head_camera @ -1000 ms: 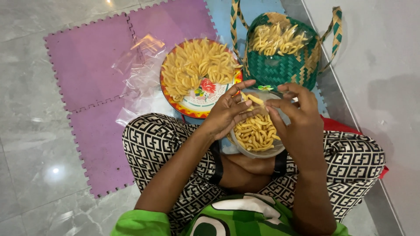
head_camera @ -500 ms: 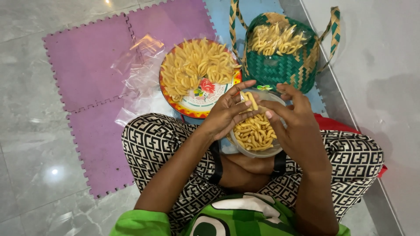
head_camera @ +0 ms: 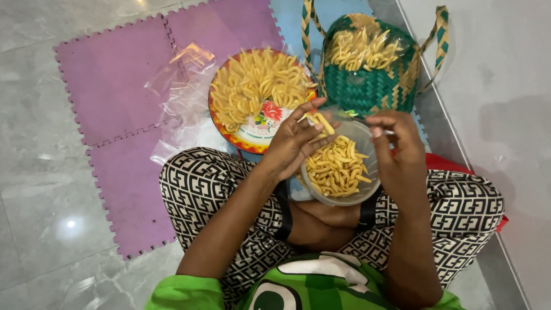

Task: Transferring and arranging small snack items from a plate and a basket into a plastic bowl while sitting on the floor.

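Two hands at a tub of yellow snack sticks

Seated cross-legged on the floor, a person in patterned black-and-white trousers and a green top holds a clear round tub (head_camera: 367, 143) in the lap, roughly half filled with short yellow snack sticks (head_camera: 336, 169). The left hand (head_camera: 293, 143) rests against the tub's near-left rim, and its fingers (head_camera: 313, 106) pinch a single yellow stick (head_camera: 322, 122) just above the rim. The right hand (head_camera: 402, 152) is at the tub's right side, its fingers curled narrowly around a thin, pale object; whether they grip the tub wall or something else cannot be told.

Beyond the tub, on the floor, stands a round plate (head_camera: 252, 138) with a red flower motif and an orange rim, heaped with the same yellow sticks. To its right stands a green woven basket (head_camera: 367, 92) with striped handles, holding a clear bag of more sticks. A crumpled clear plastic sheet (head_camera: 178, 86) lies left of the plate, over purple foam mats (head_camera: 115, 74) that cover part of the grey marble floor (head_camera: 40, 218).
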